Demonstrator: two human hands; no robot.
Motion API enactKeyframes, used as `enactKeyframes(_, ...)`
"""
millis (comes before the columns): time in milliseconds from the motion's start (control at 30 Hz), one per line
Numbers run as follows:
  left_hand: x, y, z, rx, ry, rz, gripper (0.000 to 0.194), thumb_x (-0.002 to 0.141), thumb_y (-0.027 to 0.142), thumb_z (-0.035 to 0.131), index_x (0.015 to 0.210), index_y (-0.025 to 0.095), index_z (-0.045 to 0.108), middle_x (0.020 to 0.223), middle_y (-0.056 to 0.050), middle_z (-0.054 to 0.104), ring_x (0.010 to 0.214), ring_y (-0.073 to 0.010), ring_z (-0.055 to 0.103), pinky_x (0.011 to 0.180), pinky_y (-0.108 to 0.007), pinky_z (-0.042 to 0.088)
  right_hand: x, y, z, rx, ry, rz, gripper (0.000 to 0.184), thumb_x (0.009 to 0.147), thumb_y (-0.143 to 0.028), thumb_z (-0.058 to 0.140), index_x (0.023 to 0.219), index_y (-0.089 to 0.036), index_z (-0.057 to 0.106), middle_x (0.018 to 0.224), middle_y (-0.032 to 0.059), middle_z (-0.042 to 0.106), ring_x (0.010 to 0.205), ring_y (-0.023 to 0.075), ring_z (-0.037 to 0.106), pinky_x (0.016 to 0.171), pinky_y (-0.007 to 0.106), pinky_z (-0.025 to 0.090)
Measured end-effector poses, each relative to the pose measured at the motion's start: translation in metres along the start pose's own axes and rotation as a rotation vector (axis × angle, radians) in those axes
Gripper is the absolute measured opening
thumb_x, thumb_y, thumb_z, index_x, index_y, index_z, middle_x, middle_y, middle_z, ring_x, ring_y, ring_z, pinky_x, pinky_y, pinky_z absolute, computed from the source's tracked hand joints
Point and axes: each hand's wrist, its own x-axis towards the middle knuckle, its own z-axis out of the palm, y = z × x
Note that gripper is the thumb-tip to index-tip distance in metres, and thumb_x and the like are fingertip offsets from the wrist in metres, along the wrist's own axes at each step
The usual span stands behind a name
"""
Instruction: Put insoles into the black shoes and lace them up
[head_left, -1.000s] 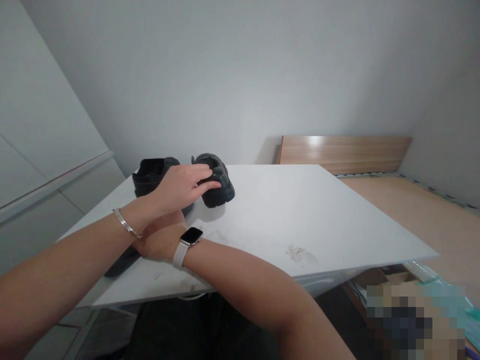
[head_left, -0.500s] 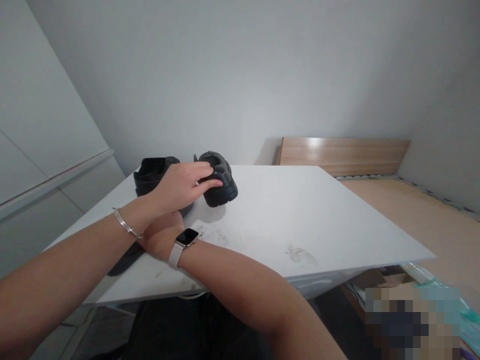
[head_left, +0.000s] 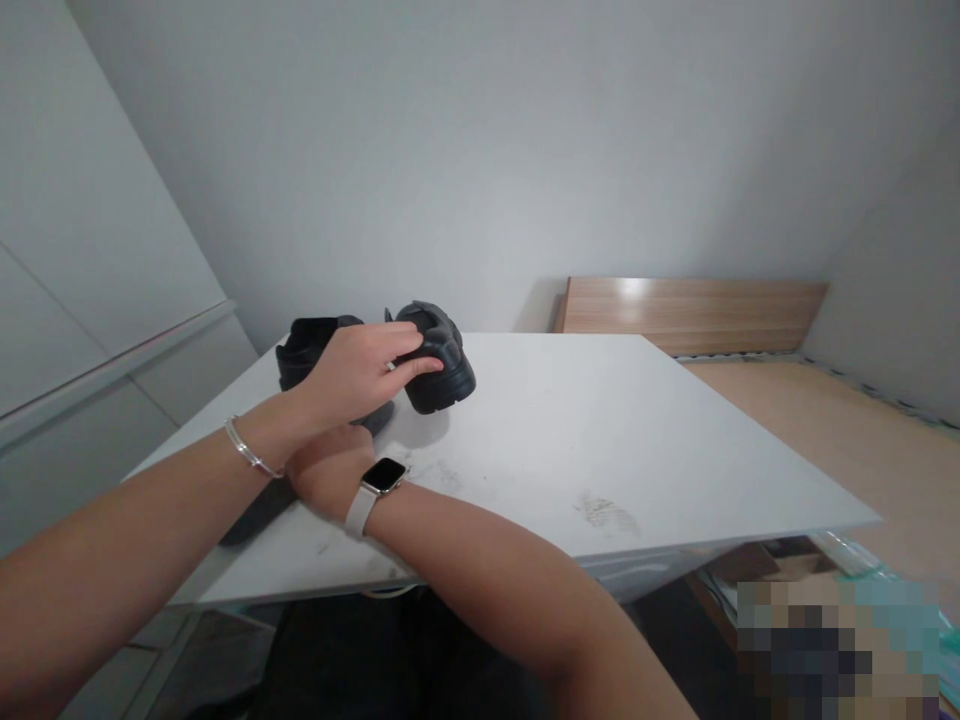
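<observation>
While its fingers (head_left: 401, 341) reach over the rim of a thick-soled black shoe (head_left: 439, 385) and its thumb (head_left: 421, 369) presses on the outside, the left hand (head_left: 352, 368) is closed on that shoe in a pinch. The shoe tilts slightly, its opening upward and its notched sole toward the camera, with a soft shadow below it on the white table (head_left: 540, 430).

Just beneath the left wrist, the right hand (head_left: 324, 472) crosses leftward. Its fingers are hidden behind the left forearm, so I cannot tell whether they grip anything. A second dark shoe (head_left: 301, 352) shows beyond the left hand, its opening upward, on the left part of the table. Another dark piece (head_left: 259, 515) pokes out below the left forearm, near the right hand; whether it belongs to that shoe is unclear.

Farther along the arms, a silver bracelet (head_left: 253, 458) circles the left wrist, and a watch (head_left: 384, 476) with a pale band sits on the right one. Greyish smudges (head_left: 607, 513) mark the tabletop to the right of the watch. Past the table's right edge lies a flat tan surface (head_left: 810, 420) with a wood-grain panel (head_left: 697, 305) standing at its far end, against a plain grey wall (head_left: 480, 150). White panelling (head_left: 90, 200) rises at the left.
</observation>
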Motion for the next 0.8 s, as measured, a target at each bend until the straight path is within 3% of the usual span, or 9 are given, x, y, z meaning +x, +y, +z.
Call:
enactKeyframes(133, 0.001, -0.001, -0.008, 0.013, 0.067, -0.022, 0.043, 0.097, 0.047, 0.048, 0.063, 0.02, 0.043, 0.067, -0.002, 0.053, 0.066, -0.0171, 0.05, 0.064, -0.031, 0.037, -0.011, 0.016, -0.018, -0.043, 0.028, -0.016, 0.035, 0.1, -0.015, 0.035, 0.125, -0.014, 0.059, 0.124, 0.0136, 0.066, 0.114, 0.0263, 0.061, 0.087, 0.039, 0.056)
enactKeyframes(300, 0.001, 0.006, -0.02, 0.064, 0.17, -0.031, 0.046, 0.098, 0.047, 0.046, 0.06, 0.021, 0.037, 0.065, -0.002, 0.047, 0.064, -0.0175, 0.048, 0.062, -0.033, 0.038, -0.042, 0.042, -0.055, 0.056, 0.153, -0.235, 0.043, 0.083, -0.006, 0.056, 0.125, -0.012, 0.057, 0.132, 0.0135, 0.061, 0.126, 0.023, 0.051, 0.107, 0.036, 0.047)
enactKeyframes(367, -0.001, 0.01, -0.023, 0.069, 0.208, -0.021, 0.048, 0.1, 0.048, 0.044, 0.06, 0.022, 0.034, 0.064, -0.001, 0.044, 0.063, -0.0171, 0.046, 0.061, -0.034, 0.038, -0.064, 0.05, -0.071, 0.163, 0.182, -0.259, 0.044, 0.082, -0.012, 0.064, 0.125, -0.011, 0.056, 0.133, 0.0151, 0.059, 0.131, 0.0224, 0.049, 0.114, 0.037, 0.041)
enactKeyframes(433, -0.003, 0.013, -0.025, 0.061, 0.232, -0.014, 0.05, 0.101, 0.051, 0.042, 0.061, 0.023, 0.032, 0.064, -0.001, 0.042, 0.062, -0.0169, 0.045, 0.061, -0.034, 0.039, -0.091, 0.058, -0.086, 0.278, 0.2, -0.207, 0.042, 0.083, -0.031, 0.074, 0.118, -0.013, 0.059, 0.129, 0.0141, 0.061, 0.126, 0.0228, 0.053, 0.112, 0.039, 0.042)
enactKeyframes(500, -0.005, 0.015, -0.025, 0.045, 0.239, -0.011, 0.051, 0.101, 0.054, 0.041, 0.062, 0.022, 0.031, 0.064, 0.0, 0.043, 0.061, -0.0166, 0.045, 0.062, -0.034, 0.039, -0.12, 0.067, -0.099, 0.404, 0.243, -0.088, 0.031, 0.089, -0.041, 0.069, 0.107, -0.017, 0.063, 0.119, 0.0094, 0.066, 0.117, 0.0203, 0.057, 0.105, 0.035, 0.045)
enactKeyframes(567, -0.005, 0.019, -0.022, 0.03, 0.221, 0.003, 0.052, 0.101, 0.054, 0.042, 0.062, 0.022, 0.031, 0.063, 0.0, 0.044, 0.061, -0.0159, 0.045, 0.06, -0.033, 0.037, -0.147, 0.078, -0.11, 0.454, 0.261, 0.048, 0.026, 0.097, -0.04, 0.057, 0.086, -0.018, 0.065, 0.094, 0.0043, 0.069, 0.094, 0.0163, 0.062, 0.09, 0.031, 0.046)
enactKeyframes(633, -0.005, 0.023, -0.017, 0.013, 0.176, 0.037, 0.05, 0.101, 0.052, 0.043, 0.062, 0.021, 0.036, 0.063, 0.0, 0.047, 0.06, -0.015, 0.045, 0.058, -0.032, 0.035, -0.168, 0.092, -0.118, 0.426, 0.29, 0.208, 0.029, 0.095, -0.038, 0.06, 0.075, -0.018, 0.062, 0.077, 0.001, 0.065, 0.077, 0.0143, 0.058, 0.076, 0.028, 0.044)
enactKeyframes(800, -0.009, 0.043, 0.001, -0.037, 0.008, 0.09, 0.042, 0.101, 0.041, 0.045, 0.067, 0.018, 0.052, 0.064, -0.002, 0.055, 0.061, -0.0145, 0.051, 0.06, -0.03, 0.035, -0.196, 0.129, -0.133, 0.168, 0.239, 0.4, 0.026, 0.091, -0.029, 0.062, 0.068, -0.018, 0.057, 0.068, -0.0007, 0.06, 0.066, 0.0139, 0.051, 0.065, 0.029, 0.035)
